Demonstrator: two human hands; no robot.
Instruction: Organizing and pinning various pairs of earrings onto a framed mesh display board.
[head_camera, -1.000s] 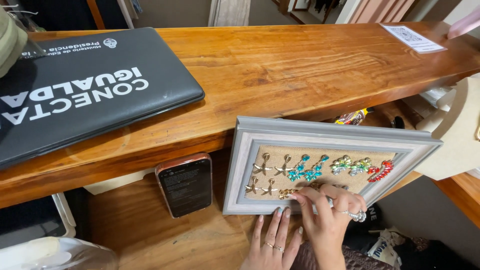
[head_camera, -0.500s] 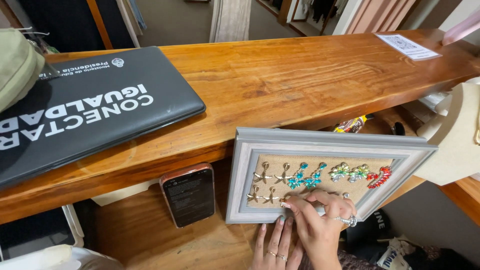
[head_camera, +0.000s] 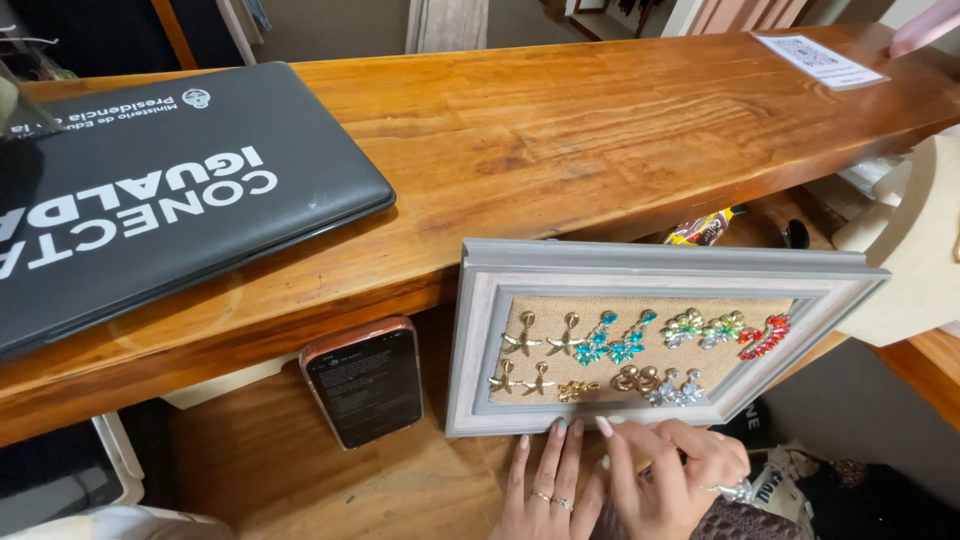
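Neither grip holds anything: both hands, left hand (head_camera: 548, 490) and right hand (head_camera: 672, 475), rest open-fingered just below the grey frame (head_camera: 560, 262), whose earrings (head_camera: 640, 350) all sit pinned on its burlap.

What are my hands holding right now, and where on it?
Both the left hand and right hand have fingertips at the bottom edge of the grey earring frame; a firm grip cannot be told.

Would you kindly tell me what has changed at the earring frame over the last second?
The right hand has drawn back off the earrings to the frame's lower edge, beside the left hand. Frame, phone and laptop stayed put.
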